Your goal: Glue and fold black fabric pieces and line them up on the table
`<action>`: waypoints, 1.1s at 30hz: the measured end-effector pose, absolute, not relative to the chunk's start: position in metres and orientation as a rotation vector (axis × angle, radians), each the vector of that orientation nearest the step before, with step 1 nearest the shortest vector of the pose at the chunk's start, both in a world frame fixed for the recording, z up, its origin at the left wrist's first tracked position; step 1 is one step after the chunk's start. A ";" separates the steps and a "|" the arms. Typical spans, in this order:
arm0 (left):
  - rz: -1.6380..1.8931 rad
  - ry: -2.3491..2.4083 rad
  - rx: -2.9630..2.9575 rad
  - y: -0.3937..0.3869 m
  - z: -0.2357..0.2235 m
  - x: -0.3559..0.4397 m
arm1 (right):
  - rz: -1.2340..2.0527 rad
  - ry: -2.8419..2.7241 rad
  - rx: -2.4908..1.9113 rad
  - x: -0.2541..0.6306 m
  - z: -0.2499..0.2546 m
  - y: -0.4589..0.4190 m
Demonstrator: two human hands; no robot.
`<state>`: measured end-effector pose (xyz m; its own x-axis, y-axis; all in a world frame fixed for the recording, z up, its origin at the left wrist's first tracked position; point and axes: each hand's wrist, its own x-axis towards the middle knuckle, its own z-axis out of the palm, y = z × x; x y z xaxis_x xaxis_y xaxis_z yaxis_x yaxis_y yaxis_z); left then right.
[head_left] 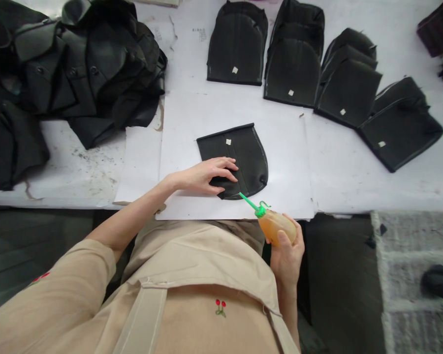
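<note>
A black leather-like panel [251,152] with one rounded end and a small white tag lies on a white sheet [288,147] in front of me. My left hand [216,175] rests on the panel's near left part, fingers spread. In my right hand [290,250] is a squeeze glue bottle [278,227] with amber liquid and a green nozzle. The bottle tilts to the left, and its nozzle tip is at the panel's near edge; whether it touches I cannot tell.
Overlapping black panels with white tags fan out along the back right, among them a stack [238,44] and another panel [398,123]. A heap of black leather-like pieces [92,64] covers the back left. A grey patterned surface [413,275] lies at lower right.
</note>
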<state>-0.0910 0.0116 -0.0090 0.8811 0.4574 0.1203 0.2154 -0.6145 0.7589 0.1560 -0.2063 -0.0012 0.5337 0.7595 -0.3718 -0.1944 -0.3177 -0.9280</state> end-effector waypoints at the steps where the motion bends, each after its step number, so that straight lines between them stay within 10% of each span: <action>1: 0.355 0.479 2.264 0.012 -0.008 -0.092 | 1.056 -0.454 -1.587 0.156 0.000 -0.204; 33: 0.350 1.174 2.522 -0.008 -0.015 -0.019 | 0.571 -0.700 -1.848 0.165 -0.009 -0.212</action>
<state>-0.0189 -0.0083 -0.0147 0.6292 0.7731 0.0793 0.6904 -0.6029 0.3998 0.1652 -0.2118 -0.0086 0.7171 0.6938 -0.0656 0.2028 -0.2977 -0.9329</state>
